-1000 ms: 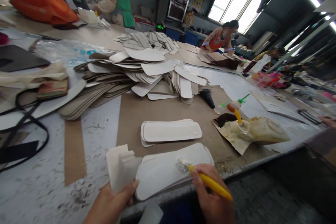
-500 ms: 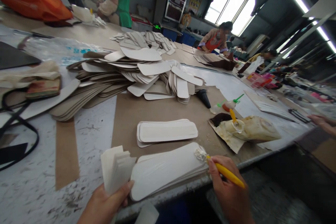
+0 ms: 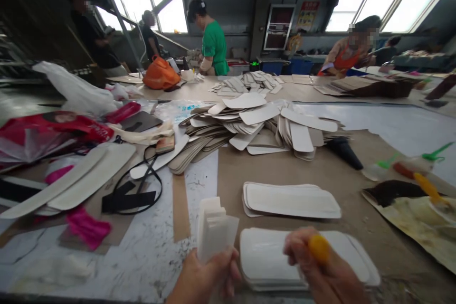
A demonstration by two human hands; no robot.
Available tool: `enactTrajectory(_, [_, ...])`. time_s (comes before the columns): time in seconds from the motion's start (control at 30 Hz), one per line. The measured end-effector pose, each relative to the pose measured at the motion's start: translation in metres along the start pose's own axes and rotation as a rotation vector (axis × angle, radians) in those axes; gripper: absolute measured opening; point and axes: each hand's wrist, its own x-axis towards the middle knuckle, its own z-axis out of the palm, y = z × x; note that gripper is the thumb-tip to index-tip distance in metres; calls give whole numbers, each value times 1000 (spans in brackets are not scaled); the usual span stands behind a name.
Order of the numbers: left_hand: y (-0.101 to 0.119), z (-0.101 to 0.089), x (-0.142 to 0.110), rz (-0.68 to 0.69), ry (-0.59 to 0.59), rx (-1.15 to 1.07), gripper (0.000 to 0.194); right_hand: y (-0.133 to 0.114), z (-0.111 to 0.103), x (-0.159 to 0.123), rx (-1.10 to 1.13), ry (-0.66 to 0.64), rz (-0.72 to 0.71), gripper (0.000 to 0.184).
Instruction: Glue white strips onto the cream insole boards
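My left hand (image 3: 208,273) is closed around a bundle of thin white strips (image 3: 213,228), held upright just left of the near stack. My right hand (image 3: 322,268) grips a yellow-handled brush (image 3: 318,248) over the near stack of long white rounded panels (image 3: 265,256). The brush's bristles are hidden behind the hand. A second, neater stack of white panels (image 3: 292,200) lies just beyond. On the right, a stained glue bag (image 3: 409,213) rests on the table with another yellow handle (image 3: 429,187) sticking out of it.
A large heap of loose panels (image 3: 245,126) spreads across the mid-table. Small green-tipped bottles (image 3: 409,168) and a black cone-shaped piece (image 3: 345,152) lie to the right. Plastic bags (image 3: 53,135), a black strap (image 3: 160,185) and pink cloth (image 3: 89,228) occupy the left. People work beyond.
The view has swung left and levelled out. My right hand has moved with the brush from the near stack's right end to over its middle. My left hand keeps hold of the strips.
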Motion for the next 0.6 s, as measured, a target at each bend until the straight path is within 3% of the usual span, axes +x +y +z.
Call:
enactTrajectory(0.1, [1, 10, -5, -56, -63, -38, 43, -14, 41, 0, 348, -25, 207, 27])
enactTrajectory(0.2, [0, 18, -8, -71, -104, -82, 42, -16, 62, -2, 710, -144, 457, 33])
enactTrajectory(0.27, [-1, 22, -10, -92, -70, -122, 41, -13, 60, -2, 709, -96, 511, 34])
enactTrajectory(0.37, [-5, 25, -11, -117, 24, -135, 43, -6, 47, 0, 555, 66, 483, 35])
enactTrajectory(0.43, [-9, 27, -10, -117, 51, -144, 44, -2, 44, -2, 545, 63, 480, 36])
enactTrajectory(0.6, [-22, 31, -9, -75, -63, -145, 42, 0, 43, -8, 512, 32, 487, 38])
